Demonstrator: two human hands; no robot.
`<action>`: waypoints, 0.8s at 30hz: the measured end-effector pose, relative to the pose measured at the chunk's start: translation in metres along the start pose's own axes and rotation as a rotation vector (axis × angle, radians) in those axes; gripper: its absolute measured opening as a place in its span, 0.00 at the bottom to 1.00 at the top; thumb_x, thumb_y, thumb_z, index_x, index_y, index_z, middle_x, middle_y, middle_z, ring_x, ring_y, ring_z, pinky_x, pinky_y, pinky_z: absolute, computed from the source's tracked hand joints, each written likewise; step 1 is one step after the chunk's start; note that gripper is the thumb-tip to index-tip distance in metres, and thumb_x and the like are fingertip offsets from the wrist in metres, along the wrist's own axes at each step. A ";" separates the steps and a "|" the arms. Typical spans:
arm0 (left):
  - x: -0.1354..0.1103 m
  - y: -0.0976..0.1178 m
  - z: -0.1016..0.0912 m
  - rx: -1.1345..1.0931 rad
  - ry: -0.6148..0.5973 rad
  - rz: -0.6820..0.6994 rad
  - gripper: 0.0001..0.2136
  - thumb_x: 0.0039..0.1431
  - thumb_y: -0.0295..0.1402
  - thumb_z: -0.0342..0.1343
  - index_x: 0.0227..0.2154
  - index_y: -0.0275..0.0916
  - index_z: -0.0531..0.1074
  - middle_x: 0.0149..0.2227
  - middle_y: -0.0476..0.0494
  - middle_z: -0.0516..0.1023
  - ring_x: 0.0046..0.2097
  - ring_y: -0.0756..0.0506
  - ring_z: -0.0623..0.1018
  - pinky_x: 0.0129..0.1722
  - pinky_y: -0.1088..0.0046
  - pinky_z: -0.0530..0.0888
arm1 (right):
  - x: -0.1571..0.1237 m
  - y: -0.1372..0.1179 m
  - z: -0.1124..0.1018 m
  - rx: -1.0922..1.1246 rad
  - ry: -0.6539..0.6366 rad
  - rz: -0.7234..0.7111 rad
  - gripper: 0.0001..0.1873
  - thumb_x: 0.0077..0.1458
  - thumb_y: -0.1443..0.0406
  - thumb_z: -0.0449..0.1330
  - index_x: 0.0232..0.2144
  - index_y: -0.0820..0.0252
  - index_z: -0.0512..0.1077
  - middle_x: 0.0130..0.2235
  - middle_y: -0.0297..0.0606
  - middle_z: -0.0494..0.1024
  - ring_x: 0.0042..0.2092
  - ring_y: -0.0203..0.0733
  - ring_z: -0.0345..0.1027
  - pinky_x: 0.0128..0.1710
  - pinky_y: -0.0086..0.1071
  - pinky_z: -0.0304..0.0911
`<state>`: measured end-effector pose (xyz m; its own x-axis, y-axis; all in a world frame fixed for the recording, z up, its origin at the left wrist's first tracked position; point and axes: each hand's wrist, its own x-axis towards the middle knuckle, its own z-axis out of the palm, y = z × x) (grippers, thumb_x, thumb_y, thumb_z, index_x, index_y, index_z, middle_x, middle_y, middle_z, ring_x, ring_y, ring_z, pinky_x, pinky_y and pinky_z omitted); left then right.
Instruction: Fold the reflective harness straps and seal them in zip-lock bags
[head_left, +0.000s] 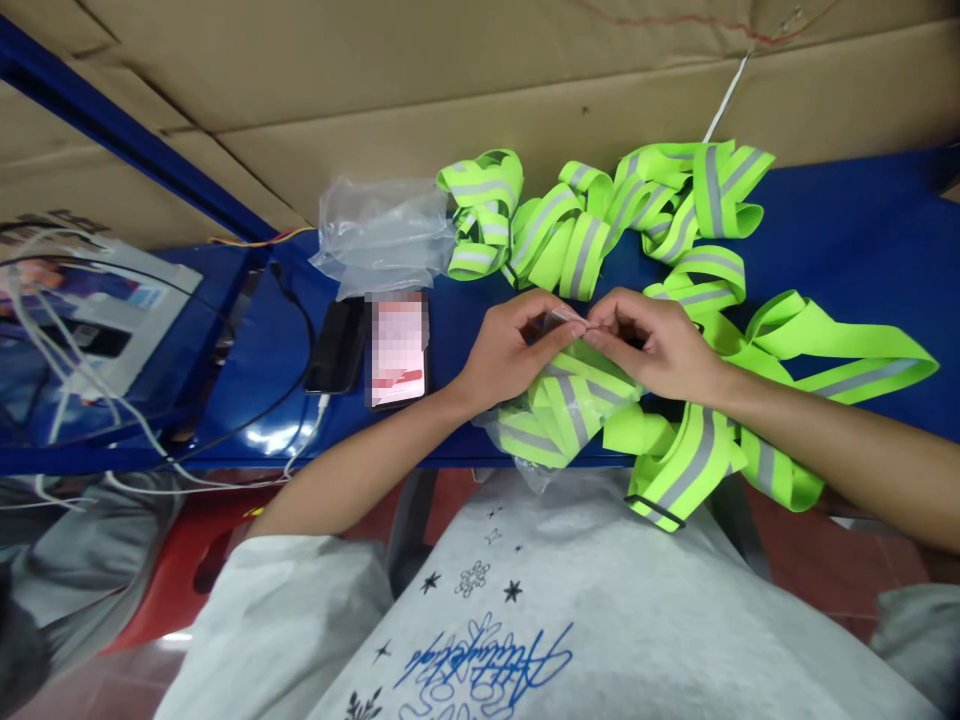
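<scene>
Blue counter [847,240] beneath, I see the left hand [510,345] and right hand [652,345] equally close, pinching a clear bag's [566,405] far end, its length running toward the near edge.

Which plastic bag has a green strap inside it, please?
The bag held by the left hand and right hand; the clear plastic beyond the phones shows none.

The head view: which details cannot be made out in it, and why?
Lit phone: head view, pixelated blocks hide the screen's content.
Plastic bag: head view, the left hand and right hand cover part of its pinched edge.
Cardboard lettering: head view, too blurred to read.
Right arm: head view, elbow cut off by the right edge.
</scene>
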<state>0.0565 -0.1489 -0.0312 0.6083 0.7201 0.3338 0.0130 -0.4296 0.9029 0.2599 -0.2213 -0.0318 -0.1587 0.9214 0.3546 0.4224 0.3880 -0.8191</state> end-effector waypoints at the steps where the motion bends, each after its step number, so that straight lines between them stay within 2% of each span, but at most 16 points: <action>1: 0.001 0.001 -0.001 0.002 0.012 0.003 0.15 0.62 0.47 0.67 0.35 0.38 0.81 0.34 0.46 0.82 0.35 0.49 0.78 0.35 0.73 0.70 | 0.000 -0.001 0.000 0.012 0.004 0.010 0.11 0.65 0.57 0.64 0.36 0.56 0.72 0.26 0.30 0.70 0.26 0.33 0.60 0.24 0.31 0.55; 4: 0.004 0.002 -0.008 -0.033 0.054 -0.009 0.17 0.61 0.50 0.67 0.34 0.39 0.80 0.33 0.46 0.81 0.34 0.49 0.77 0.35 0.72 0.70 | 0.002 -0.004 -0.001 0.071 0.001 0.059 0.13 0.66 0.54 0.64 0.38 0.57 0.73 0.26 0.30 0.70 0.25 0.33 0.59 0.23 0.31 0.54; 9: 0.009 0.002 -0.015 -0.150 0.136 -0.063 0.19 0.58 0.51 0.70 0.35 0.40 0.79 0.32 0.49 0.78 0.34 0.50 0.75 0.37 0.72 0.70 | 0.006 0.001 -0.006 0.144 0.012 0.117 0.16 0.63 0.52 0.66 0.34 0.57 0.72 0.24 0.29 0.67 0.24 0.32 0.56 0.22 0.31 0.51; 13: 0.010 -0.002 -0.013 -0.266 0.106 -0.147 0.18 0.55 0.49 0.73 0.34 0.39 0.79 0.31 0.51 0.79 0.33 0.50 0.74 0.36 0.72 0.70 | 0.005 0.004 -0.005 0.156 0.002 0.110 0.16 0.62 0.52 0.67 0.34 0.57 0.72 0.25 0.30 0.69 0.25 0.33 0.58 0.22 0.31 0.52; 16: 0.009 -0.003 -0.012 -0.209 0.075 -0.120 0.17 0.54 0.48 0.73 0.33 0.38 0.81 0.33 0.48 0.82 0.34 0.49 0.77 0.37 0.72 0.71 | 0.004 0.005 -0.004 0.121 0.005 0.075 0.16 0.62 0.52 0.67 0.34 0.57 0.71 0.25 0.30 0.69 0.25 0.33 0.59 0.23 0.31 0.53; 20: 0.008 -0.002 -0.013 -0.081 0.102 -0.055 0.18 0.55 0.50 0.72 0.32 0.38 0.82 0.31 0.46 0.83 0.33 0.48 0.77 0.34 0.71 0.70 | 0.003 0.004 -0.003 0.074 0.004 0.039 0.15 0.63 0.53 0.66 0.33 0.56 0.70 0.25 0.29 0.67 0.25 0.33 0.58 0.24 0.31 0.53; 24: 0.009 -0.006 -0.013 -0.081 0.118 -0.052 0.18 0.56 0.51 0.71 0.32 0.39 0.82 0.30 0.47 0.81 0.32 0.49 0.76 0.33 0.72 0.69 | 0.003 0.003 -0.004 0.045 0.031 0.019 0.13 0.63 0.55 0.67 0.34 0.56 0.71 0.25 0.30 0.68 0.25 0.33 0.58 0.24 0.31 0.53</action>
<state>0.0516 -0.1331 -0.0300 0.5108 0.8014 0.3111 -0.0248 -0.3480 0.9372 0.2643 -0.2175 -0.0320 -0.1231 0.9278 0.3521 0.3848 0.3716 -0.8449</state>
